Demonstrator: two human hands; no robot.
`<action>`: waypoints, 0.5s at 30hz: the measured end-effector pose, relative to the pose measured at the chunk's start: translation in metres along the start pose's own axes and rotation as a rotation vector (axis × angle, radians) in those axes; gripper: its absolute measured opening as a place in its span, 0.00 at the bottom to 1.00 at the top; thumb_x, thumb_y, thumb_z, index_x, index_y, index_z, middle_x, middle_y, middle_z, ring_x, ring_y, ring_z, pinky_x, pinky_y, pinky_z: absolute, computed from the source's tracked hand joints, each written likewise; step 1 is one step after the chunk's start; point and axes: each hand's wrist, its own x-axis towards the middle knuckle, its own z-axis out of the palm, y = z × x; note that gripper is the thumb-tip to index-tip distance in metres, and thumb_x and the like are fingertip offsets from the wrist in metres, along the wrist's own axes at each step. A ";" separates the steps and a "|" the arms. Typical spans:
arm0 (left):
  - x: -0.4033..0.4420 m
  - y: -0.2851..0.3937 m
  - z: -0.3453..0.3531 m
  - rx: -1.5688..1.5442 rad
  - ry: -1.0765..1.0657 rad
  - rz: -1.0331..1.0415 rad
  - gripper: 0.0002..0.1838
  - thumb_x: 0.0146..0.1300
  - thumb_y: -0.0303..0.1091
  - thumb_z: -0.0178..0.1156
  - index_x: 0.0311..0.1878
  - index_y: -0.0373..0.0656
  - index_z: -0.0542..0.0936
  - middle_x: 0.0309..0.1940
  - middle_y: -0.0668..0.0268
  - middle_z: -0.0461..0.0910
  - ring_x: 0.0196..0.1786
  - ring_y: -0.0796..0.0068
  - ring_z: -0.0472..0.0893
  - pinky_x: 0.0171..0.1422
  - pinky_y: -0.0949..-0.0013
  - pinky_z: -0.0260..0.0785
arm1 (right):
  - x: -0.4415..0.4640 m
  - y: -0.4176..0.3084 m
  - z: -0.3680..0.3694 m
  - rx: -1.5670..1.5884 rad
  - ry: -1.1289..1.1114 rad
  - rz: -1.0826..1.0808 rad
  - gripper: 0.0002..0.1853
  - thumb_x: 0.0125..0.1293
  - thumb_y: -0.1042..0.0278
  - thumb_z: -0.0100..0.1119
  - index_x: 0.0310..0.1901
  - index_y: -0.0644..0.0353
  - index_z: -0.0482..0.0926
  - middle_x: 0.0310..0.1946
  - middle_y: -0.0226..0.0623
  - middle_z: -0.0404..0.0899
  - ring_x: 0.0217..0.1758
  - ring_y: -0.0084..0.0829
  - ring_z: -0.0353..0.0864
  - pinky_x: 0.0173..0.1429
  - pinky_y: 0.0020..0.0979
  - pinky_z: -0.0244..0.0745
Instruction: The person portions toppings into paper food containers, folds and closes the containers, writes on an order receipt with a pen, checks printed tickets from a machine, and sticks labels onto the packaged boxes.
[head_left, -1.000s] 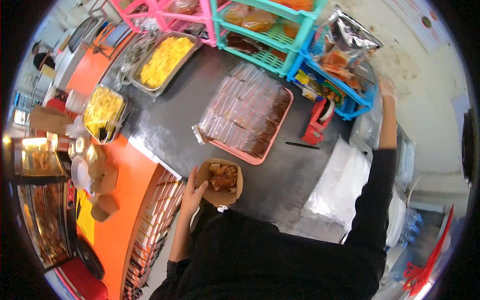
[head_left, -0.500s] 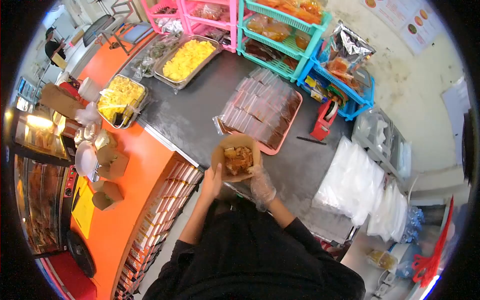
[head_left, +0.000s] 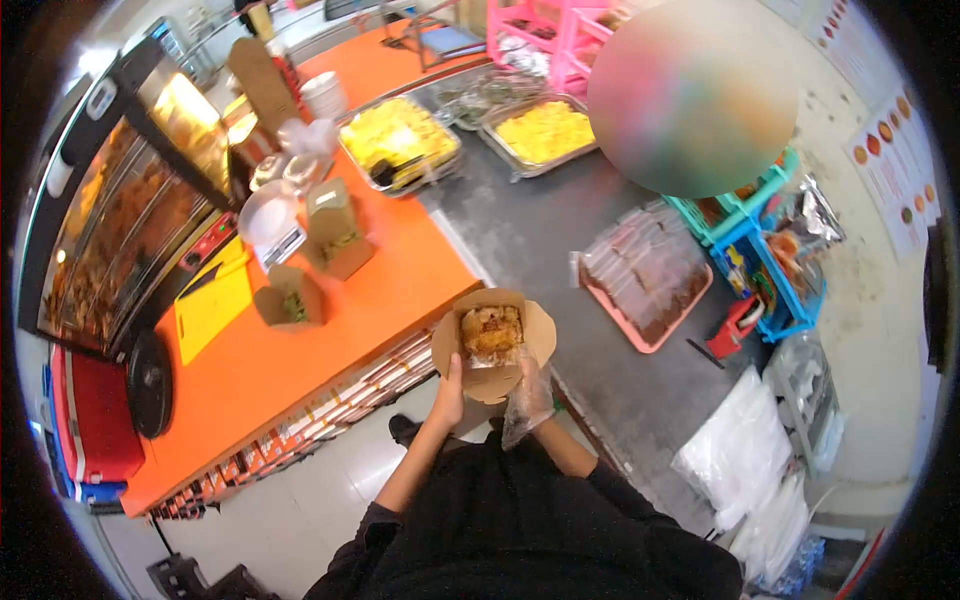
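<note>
An open brown cardboard food box (head_left: 540, 328) is held between my two hands, its flaps spread outward. Browned pieces of food, perhaps fried meat, (head_left: 491, 335) fill the inside. Bare, my left hand (head_left: 449, 395) grips the box's near left side with the thumb up along the wall. A clear plastic glove covers my right hand (head_left: 530, 398), which grips the near right side. The box is in the air near the corner where the orange counter (head_left: 400, 265) meets the dark worktop (head_left: 530, 235). My fingers under the box are hidden.
On the orange counter stand two open food boxes (head_left: 340, 240) with greens, a yellow cutting board (head_left: 212, 305) with a knife, and a tray of yellow food (head_left: 400, 140). Behind is a heated glass cabinet (head_left: 130, 215). A pink tray (head_left: 655, 340) of sachets lies rightward; a blurred disc hides the back right.
My view and body have turned left toward the orange counter, carrying the food box along in both hands. The glass cabinet and floor now show more; the pink tray sits farther right.
</note>
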 end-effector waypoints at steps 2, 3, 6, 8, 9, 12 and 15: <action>0.009 -0.036 -0.035 -0.012 -0.018 0.043 0.40 0.69 0.60 0.30 0.68 0.31 0.50 0.69 0.54 0.51 0.71 0.64 0.49 0.73 0.68 0.39 | -0.003 0.017 0.015 0.148 -0.037 0.261 0.28 0.69 0.51 0.40 0.61 0.66 0.61 0.54 0.45 0.68 0.55 0.36 0.71 0.57 0.35 0.68; 0.014 -0.042 -0.050 -0.037 -0.012 0.030 0.40 0.68 0.61 0.28 0.68 0.31 0.50 0.68 0.55 0.51 0.71 0.64 0.50 0.72 0.68 0.40 | 0.007 0.045 0.010 -0.258 -0.191 -0.068 0.27 0.68 0.55 0.43 0.61 0.67 0.60 0.56 0.48 0.67 0.56 0.38 0.70 0.58 0.36 0.67; -0.011 -0.070 -0.106 -0.093 0.007 -0.055 0.42 0.67 0.63 0.25 0.68 0.31 0.50 0.68 0.56 0.51 0.70 0.64 0.51 0.72 0.68 0.42 | -0.013 0.051 0.046 -0.525 -0.235 -0.165 0.25 0.68 0.62 0.46 0.61 0.68 0.59 0.57 0.53 0.66 0.58 0.45 0.68 0.61 0.40 0.63; -0.044 -0.059 -0.134 -0.117 -0.013 -0.148 0.43 0.67 0.63 0.24 0.68 0.30 0.49 0.68 0.55 0.51 0.70 0.64 0.51 0.72 0.68 0.42 | -0.036 0.036 0.092 -0.420 -0.133 0.141 0.23 0.68 0.64 0.44 0.61 0.68 0.60 0.56 0.53 0.66 0.57 0.49 0.68 0.62 0.41 0.61; -0.049 -0.041 -0.148 -0.129 -0.025 -0.170 0.43 0.67 0.64 0.23 0.68 0.30 0.49 0.68 0.54 0.51 0.70 0.63 0.51 0.72 0.68 0.42 | -0.032 0.060 0.102 -0.480 -0.115 0.050 0.23 0.69 0.64 0.42 0.61 0.68 0.60 0.56 0.52 0.66 0.57 0.48 0.68 0.62 0.41 0.62; -0.083 -0.001 -0.191 0.203 0.098 -0.051 0.42 0.67 0.62 0.22 0.66 0.28 0.51 0.67 0.48 0.52 0.71 0.59 0.50 0.72 0.66 0.42 | -0.050 0.079 0.134 -0.851 -0.442 -0.465 0.22 0.71 0.63 0.40 0.60 0.71 0.60 0.53 0.53 0.69 0.56 0.46 0.69 0.62 0.39 0.62; -0.104 0.003 -0.251 0.160 0.180 0.032 0.42 0.67 0.62 0.21 0.65 0.29 0.53 0.64 0.48 0.57 0.67 0.57 0.57 0.70 0.64 0.48 | -0.074 0.054 0.226 -0.444 -0.469 -0.077 0.24 0.68 0.60 0.46 0.59 0.70 0.63 0.49 0.60 0.72 0.59 0.51 0.67 0.65 0.40 0.58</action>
